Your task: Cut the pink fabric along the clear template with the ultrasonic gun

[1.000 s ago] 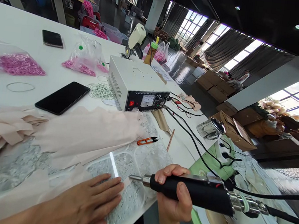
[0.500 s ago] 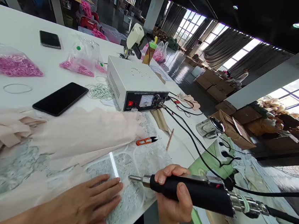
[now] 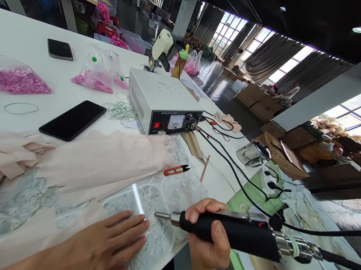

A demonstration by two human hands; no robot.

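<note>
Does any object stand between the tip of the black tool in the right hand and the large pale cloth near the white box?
No, nothing visible does: only grey mat shows between the metal tip and the pale cloth. The left hand lies to one side, the orange snips to the other.

Looks like a textile workshop, judging by beige fabric pieces point(image 3: 7, 151) at nine o'clock, thread snips point(image 3: 171, 171) at six, a metered control box point(image 3: 163, 94) at eleven and stacked cardboard boxes point(image 3: 254, 102) at two.
</note>
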